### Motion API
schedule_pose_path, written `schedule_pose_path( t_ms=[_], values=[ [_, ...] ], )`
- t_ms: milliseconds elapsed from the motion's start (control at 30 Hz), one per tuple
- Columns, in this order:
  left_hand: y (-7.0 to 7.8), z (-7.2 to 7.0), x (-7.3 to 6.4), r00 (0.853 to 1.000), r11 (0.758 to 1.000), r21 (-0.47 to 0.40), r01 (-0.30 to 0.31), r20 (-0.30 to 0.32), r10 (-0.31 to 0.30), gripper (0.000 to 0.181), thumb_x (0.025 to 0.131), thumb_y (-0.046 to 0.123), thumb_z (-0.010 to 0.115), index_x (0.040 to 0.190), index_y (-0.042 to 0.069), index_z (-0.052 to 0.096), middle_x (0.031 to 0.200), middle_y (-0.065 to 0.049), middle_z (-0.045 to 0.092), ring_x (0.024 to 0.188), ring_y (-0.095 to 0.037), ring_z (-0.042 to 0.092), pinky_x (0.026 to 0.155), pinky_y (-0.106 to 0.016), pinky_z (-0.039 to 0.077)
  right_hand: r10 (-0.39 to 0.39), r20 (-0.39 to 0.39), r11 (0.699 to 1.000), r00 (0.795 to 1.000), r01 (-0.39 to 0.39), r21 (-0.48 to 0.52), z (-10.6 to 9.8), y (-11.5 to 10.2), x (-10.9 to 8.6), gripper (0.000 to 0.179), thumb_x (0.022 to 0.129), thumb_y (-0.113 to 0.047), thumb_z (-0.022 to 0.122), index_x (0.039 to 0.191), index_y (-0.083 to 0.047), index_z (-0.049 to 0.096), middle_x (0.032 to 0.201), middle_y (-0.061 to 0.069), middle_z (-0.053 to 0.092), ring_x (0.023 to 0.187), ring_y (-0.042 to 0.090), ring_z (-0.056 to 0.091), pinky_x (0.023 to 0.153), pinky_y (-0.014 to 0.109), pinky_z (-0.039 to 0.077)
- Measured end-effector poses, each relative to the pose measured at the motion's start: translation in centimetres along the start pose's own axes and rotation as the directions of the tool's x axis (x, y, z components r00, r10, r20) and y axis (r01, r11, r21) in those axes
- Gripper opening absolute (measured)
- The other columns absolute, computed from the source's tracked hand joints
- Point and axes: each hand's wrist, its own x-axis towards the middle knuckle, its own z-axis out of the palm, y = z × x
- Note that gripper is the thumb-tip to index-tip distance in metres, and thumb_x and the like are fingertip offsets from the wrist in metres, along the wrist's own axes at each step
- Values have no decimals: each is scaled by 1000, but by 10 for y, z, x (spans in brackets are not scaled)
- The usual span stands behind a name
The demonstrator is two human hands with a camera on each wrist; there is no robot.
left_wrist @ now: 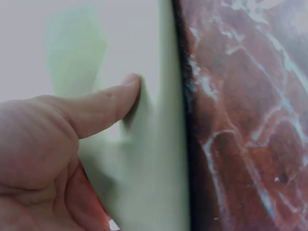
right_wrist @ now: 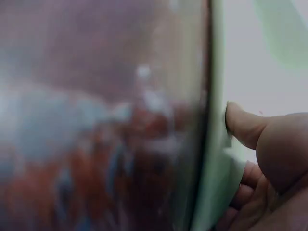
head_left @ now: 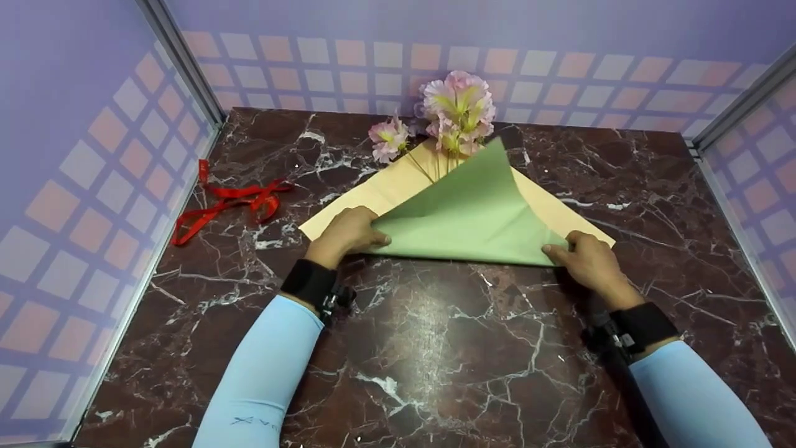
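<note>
A sheet of wrapping paper, green [head_left: 466, 218] on one face and cream [head_left: 373, 196] on the other, is folded up from the near side, its green point rising toward the back. My left hand [head_left: 349, 233] pinches the fold's left end, thumb lying over the green face in the left wrist view. At the right end my right hand [head_left: 589, 261] pinches the paper, its thumb [right_wrist: 245, 127] on top and fingers curled beneath. Pink and yellow artificial flowers [head_left: 460, 109] stick out beyond the far edge, their lower stems hidden under the flap. One smaller bloom [head_left: 388, 138] leans left.
A loose red ribbon [head_left: 249, 198] lies on the left of the dark marbled table [head_left: 435, 348]. Purple panels with printed squares [head_left: 388, 55] stand at the back and on both sides.
</note>
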Motion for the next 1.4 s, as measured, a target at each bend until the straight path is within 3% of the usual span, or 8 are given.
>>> schedule_pose_path(
  t_ms=[100, 233, 467, 600, 733, 900, 1133, 1400],
  values=[
    [0, 3, 6, 999, 999, -16, 51, 3, -51, 39, 92, 36, 80, 115, 5, 76, 107, -13, 74, 90, -28, 60, 88, -44, 52, 8, -11, 1000, 1000, -8, -15, 2, 0, 1, 49, 101, -49, 68, 79, -9, 50, 67, 4, 44, 64, 28, 46, 60, 36, 33],
    [-1, 5, 8, 998, 997, -27, 66, 17, -66, 40, 87, 29, 84, 115, 2, 75, 116, -15, 75, 103, -33, 66, 97, -46, 54, 0, -15, 1000, 1000, 0, -19, 3, -1, 1, 50, 100, -49, 69, 78, -9, 49, 67, 3, 43, 63, 27, 45, 59, 36, 32],
    [-3, 3, 6, 1000, 997, -83, -2, 28, 5, 41, 96, 33, 75, 121, 1, 73, 126, -18, 73, 116, -36, 67, 105, -47, 52, -11, -3, 999, 1000, 11, -39, 2, -2, 2, 51, 98, -49, 72, 76, -10, 48, 66, 2, 42, 62, 27, 45, 58, 36, 32],
    [-5, 6, 3, 1000, 996, -91, 24, -14, -25, 24, 92, 27, 77, 100, 5, 75, 103, -11, 75, 97, -29, 66, 92, -41, 54, -12, 4, 999, 1000, 12, -46, 1, -3, 3, 52, 98, -50, 72, 75, -9, 48, 66, 2, 42, 61, 26, 45, 57, 35, 32],
    [-5, 9, 1, 998, 997, -54, 60, -32, -61, 29, 85, 26, 82, 72, 11, 61, 74, -1, 57, 76, -23, 53, 75, -36, 48, -4, 7, 999, 1000, 4, -51, 1, -4, 4, 51, 97, -49, 73, 75, -8, 51, 66, 3, 45, 62, 27, 46, 56, 36, 32],
    [-6, 10, -2, 998, 998, 11, 64, -22, -64, 41, 85, 25, 85, 68, 13, 49, 72, -1, 46, 76, -25, 48, 78, -42, 49, 6, 5, 998, 1000, -6, -55, 2, -5, 5, 51, 96, -49, 74, 74, -9, 51, 66, 4, 46, 62, 27, 46, 57, 36, 33],
    [-10, 11, -3, 1000, 999, 38, 16, -7, -16, 35, 86, 24, 84, 73, 9, 54, 80, -6, 56, 83, -28, 55, 89, -47, 54, 12, 19, 998, 1000, -11, -70, 2, -2, 3, 50, 97, -49, 73, 78, -8, 53, 67, 4, 46, 60, 26, 45, 55, 35, 32],
    [-23, 5, -10, 1000, 1000, 2, -21, 14, 21, 42, 81, 18, 85, 61, 15, 48, 66, 1, 45, 70, -22, 46, 68, -34, 43, -14, 19, 997, 1000, 15, -81, 3, -1, 3, 49, 97, -49, 72, 81, -7, 55, 68, 6, 51, 62, 27, 48, 55, 36, 33]
  ],
)
